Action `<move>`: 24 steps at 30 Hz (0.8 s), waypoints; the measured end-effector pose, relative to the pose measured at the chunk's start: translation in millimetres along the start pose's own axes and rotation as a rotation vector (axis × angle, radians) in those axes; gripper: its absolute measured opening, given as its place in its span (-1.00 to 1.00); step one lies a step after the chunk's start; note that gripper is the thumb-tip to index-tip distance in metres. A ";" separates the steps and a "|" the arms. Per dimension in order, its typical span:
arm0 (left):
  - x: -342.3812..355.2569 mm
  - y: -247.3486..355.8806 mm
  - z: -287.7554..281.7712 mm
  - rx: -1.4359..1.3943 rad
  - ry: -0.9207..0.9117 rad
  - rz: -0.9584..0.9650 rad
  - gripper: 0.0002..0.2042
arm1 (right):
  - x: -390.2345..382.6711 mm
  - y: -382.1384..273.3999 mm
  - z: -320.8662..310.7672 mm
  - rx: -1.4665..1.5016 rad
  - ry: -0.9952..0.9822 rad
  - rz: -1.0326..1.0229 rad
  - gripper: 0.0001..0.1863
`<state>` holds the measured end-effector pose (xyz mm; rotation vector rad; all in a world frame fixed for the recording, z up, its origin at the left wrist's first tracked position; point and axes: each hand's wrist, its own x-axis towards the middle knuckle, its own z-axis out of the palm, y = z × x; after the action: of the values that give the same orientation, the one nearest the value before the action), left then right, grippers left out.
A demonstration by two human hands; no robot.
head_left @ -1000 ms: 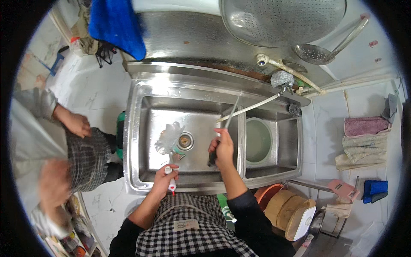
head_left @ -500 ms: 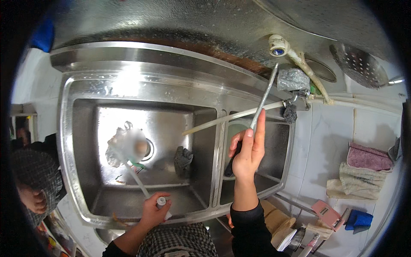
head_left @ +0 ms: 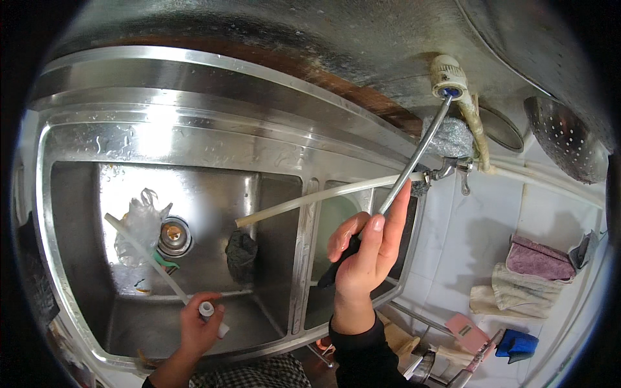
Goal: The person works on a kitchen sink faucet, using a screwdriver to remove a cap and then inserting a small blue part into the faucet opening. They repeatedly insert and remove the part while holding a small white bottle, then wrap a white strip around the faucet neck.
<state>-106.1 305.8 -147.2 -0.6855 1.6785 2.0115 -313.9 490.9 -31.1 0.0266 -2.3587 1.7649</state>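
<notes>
My right hand (head_left: 367, 255) is closed around the black handle of a screwdriver, index finger laid along its long metal shaft (head_left: 419, 152). The tip meets the blue-centred mouth of a white plastic pipe fitting (head_left: 447, 70) at the far right. Whether it is inside cannot be told. Over the sink's near edge, my left hand (head_left: 197, 331) grips a white plastic fitting (head_left: 206, 310) with a round, hollow end. From that hand a whitish tube (head_left: 152, 262) slants across the left basin toward a crumpled clear plastic bag (head_left: 138, 226).
A pale hose (head_left: 317, 196) runs from the metal tap (head_left: 446, 169) over the basin divider. The left basin holds a drain strainer (head_left: 174, 237) and a dark grey cloth (head_left: 241, 257). A perforated skimmer (head_left: 566, 139) hangs at the right; towels (head_left: 540, 258) lie on the tiled wall.
The screwdriver tip has moved from just below the wall fitting up to its mouth. My left hand still grips the white fitting. The whole view has shifted and turned somewhat.
</notes>
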 end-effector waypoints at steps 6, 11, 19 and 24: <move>5.4 -6.7 -2.2 0.013 -0.002 0.030 -0.80 | 4.4 5.1 1.5 0.154 0.070 0.127 -0.39; 5.5 0.6 -7.5 0.059 -0.014 -0.077 -0.83 | -6.7 3.9 3.9 0.039 -0.008 0.022 -0.38; 7.2 -4.6 -6.6 0.028 0.013 0.032 -0.83 | -0.6 -2.9 5.5 0.147 -0.002 0.035 -0.35; 6.6 -14.3 -8.9 0.047 0.025 0.069 -0.83 | -1.0 -5.9 9.6 0.157 0.006 0.046 -0.36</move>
<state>-101.7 299.6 -163.6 -0.6469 1.7807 2.0105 -313.5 479.9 -28.3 -0.0100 -2.2283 1.9654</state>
